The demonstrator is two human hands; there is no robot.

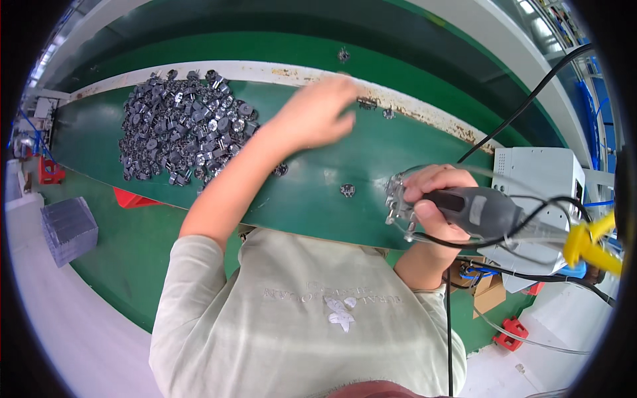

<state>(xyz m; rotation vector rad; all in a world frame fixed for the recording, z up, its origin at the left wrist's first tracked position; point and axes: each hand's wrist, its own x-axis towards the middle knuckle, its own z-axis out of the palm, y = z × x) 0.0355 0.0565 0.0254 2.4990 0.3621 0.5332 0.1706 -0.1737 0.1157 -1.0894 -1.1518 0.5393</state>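
Note:
My left hand [322, 111] reaches across the green table to its far white rail, slightly smeared by motion. Its thumb stands apart from the fingers, and nothing shows in it. Close by it on the rail side lie small black-and-silver parts, a dark one [366, 103] and another [389, 114]. Beyond the rail a similar part [343, 54] shows against the green strip. My right hand [441, 196] is wrapped around a grey-and-black corded hand-held tool [481, 209]. Clear and metallic pieces [398, 205] at the tool's front overlap my fingers. One more small part [348, 190] rests on the table between my hands.
A large heap of small black-and-silver parts [179, 126] covers the table's left side. A white equipment box [537, 172] stands at the right, with black cables and a yellow piece [590, 245] before it. A grey crate [69, 229] is at far left, a cardboard box [490, 293] below right.

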